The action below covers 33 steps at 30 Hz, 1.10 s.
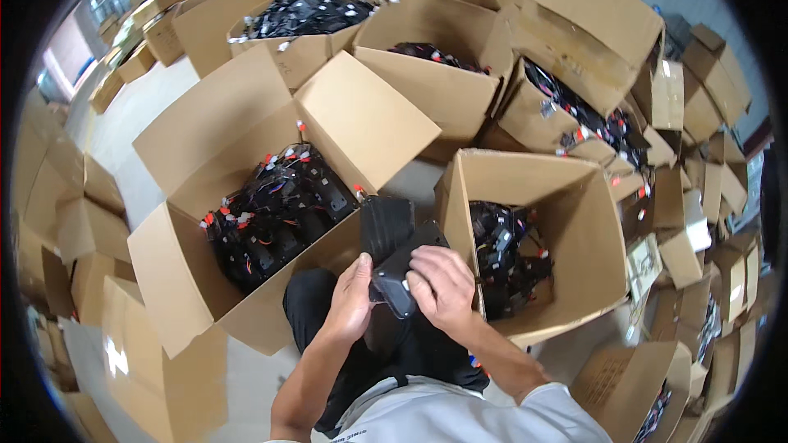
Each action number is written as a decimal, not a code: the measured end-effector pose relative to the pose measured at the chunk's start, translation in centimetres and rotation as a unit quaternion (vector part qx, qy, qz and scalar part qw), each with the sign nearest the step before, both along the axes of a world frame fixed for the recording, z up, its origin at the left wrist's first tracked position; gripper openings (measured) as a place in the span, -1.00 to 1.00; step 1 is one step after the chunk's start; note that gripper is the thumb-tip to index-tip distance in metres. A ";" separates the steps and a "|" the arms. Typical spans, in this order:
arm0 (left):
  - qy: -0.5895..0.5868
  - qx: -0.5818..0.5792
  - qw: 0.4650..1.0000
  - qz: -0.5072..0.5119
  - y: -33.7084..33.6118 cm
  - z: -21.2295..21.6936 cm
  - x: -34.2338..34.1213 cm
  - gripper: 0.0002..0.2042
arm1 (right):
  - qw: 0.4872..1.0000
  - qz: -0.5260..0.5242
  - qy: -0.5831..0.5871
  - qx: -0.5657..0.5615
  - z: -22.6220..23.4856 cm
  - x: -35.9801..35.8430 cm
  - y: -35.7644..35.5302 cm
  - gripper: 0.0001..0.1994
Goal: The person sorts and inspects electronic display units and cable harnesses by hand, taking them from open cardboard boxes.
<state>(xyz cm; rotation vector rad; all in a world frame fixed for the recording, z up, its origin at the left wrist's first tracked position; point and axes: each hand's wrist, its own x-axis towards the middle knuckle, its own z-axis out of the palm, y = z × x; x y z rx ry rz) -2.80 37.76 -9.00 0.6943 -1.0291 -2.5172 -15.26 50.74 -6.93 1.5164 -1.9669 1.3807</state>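
Note:
My left hand (351,299) is closed on a flat black plastic case (387,223), thumb along its near edge. My right hand (444,283) grips a second black plastic case (396,277) with rounded corners, which overlaps the first. Both cases are held over my lap, between two open cartons. On the left, a cardboard box (187,275) holds a heap of black plastic units (279,217) with wires and red and white connectors. Close to my right hand stands another box (566,166), partly filled with similar black units (505,254). My fingertips beneath the cases are hidden.
Behind these stand more open cartons, one heaped with black parts (308,12) and another (410,74) holding wired pieces. A box with cables (591,115) is at the far right. Stacked cardboard boxes (714,115) line the right side. Grey floor (152,127) shows at the left.

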 end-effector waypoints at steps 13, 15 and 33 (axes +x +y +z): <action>-0.133 -0.048 0.970 -0.198 -2.1 -1.4 5.0 -0.49 | 0.921 0.319 0.067 -0.212 2.3 0.9 -2.9 -0.50; -0.104 -0.312 0.936 -0.126 -3.2 -1.4 5.1 -0.48 | 0.916 0.309 -0.017 -0.257 3.3 0.3 -3.5 -0.55; -0.019 -0.213 0.970 0.117 -6.2 8.2 2.8 -0.39 | 0.876 0.121 -0.425 0.193 -8.6 -11.6 11.7 -0.81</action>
